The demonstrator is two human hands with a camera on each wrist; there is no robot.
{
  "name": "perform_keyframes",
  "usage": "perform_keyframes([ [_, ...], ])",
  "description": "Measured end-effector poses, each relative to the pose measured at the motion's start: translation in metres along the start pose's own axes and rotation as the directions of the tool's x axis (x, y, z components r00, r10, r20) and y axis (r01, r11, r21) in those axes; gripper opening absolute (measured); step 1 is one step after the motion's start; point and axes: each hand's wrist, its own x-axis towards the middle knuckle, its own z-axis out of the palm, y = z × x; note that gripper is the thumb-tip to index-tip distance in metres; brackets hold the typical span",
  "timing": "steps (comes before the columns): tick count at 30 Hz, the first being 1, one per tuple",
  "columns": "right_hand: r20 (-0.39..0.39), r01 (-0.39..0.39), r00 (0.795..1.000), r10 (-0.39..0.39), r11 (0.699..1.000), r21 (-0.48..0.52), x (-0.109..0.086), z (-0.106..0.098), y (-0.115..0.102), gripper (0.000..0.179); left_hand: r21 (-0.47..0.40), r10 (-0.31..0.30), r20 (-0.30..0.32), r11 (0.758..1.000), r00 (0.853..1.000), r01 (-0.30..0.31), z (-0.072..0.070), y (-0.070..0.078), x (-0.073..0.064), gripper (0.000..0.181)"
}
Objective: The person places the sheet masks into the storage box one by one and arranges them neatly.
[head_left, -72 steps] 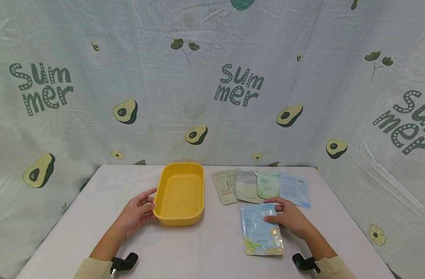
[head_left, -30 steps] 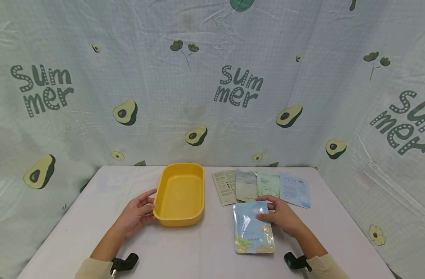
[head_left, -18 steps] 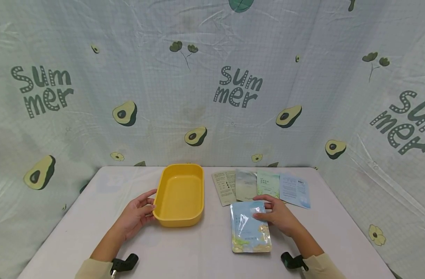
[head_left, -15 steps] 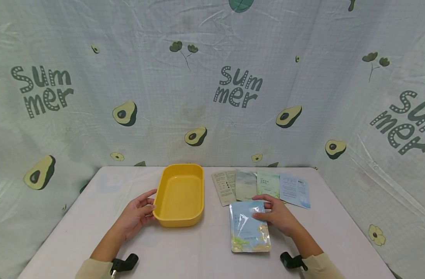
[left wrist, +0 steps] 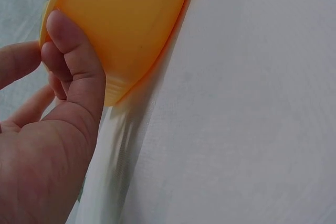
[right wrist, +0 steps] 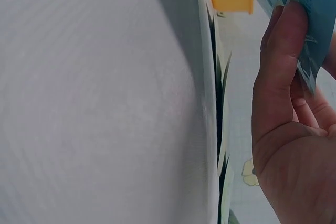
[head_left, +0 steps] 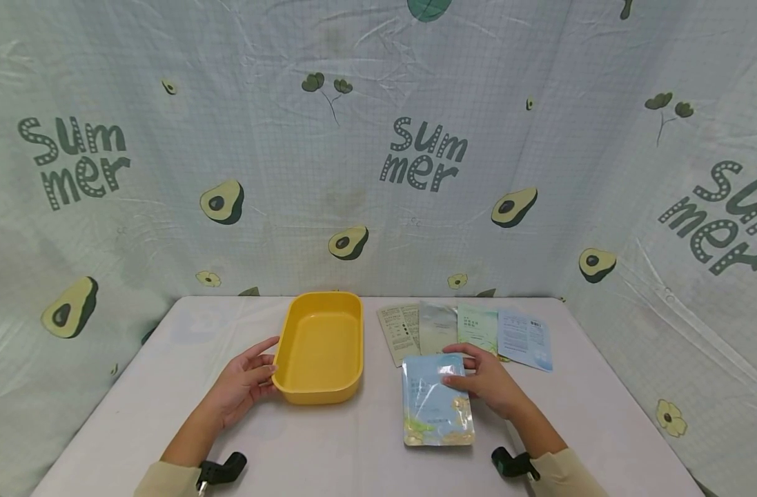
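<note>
On the table's left half sits a shallow yellow plastic tray (head_left: 321, 345) with nothing in it. My left hand (head_left: 241, 383) pinches its near left rim; the left wrist view shows the thumb (left wrist: 79, 56) inside the wall and fingers outside. A glossy blue sheet mask packet (head_left: 434, 407) is held by its right edge in my right hand (head_left: 486, 379), thumb on its face and fingers behind. In the right wrist view the packet (right wrist: 320, 3) is raised off the table, and only part of it shows.
Behind the right hand several flat packets lie in a row: a beige one (head_left: 398, 335), a silver one (head_left: 438, 328), a green one (head_left: 479, 324) and a pale blue one (head_left: 525, 338). A printed cloth (head_left: 279, 172) hangs behind the white table (head_left: 328, 455).
My right hand has moved left with the blue sheet mask packet, bringing it nearer the tray and slightly farther from me. The left hand and the tray have stayed in place.
</note>
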Motion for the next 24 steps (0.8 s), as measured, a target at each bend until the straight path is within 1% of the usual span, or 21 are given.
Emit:
perform_keyframes([
  [10, 0.016, 0.003, 1.0, -0.003, 0.999, 0.042, 0.003, 0.01, -0.002, 0.069, -0.021, -0.002, 0.005, 1.0, 1.0, 0.002, 0.0, 0.0, -0.001, 0.072],
  [17, 0.009, 0.011, 1.0, -0.011, 0.999, 0.04, 0.006, 0.019, -0.007, 0.069, -0.029, -0.001, 0.001, 1.0, 1.0, 0.001, 0.001, 0.001, -0.003, 0.072],
  [24, 0.028, 0.034, 0.999, -0.035, 0.999, 0.041, 0.009, 0.026, -0.012, 0.069, -0.03, 0.002, 0.006, 1.0, 1.0, -0.002, 0.001, 0.001, -0.003, 0.072],
])
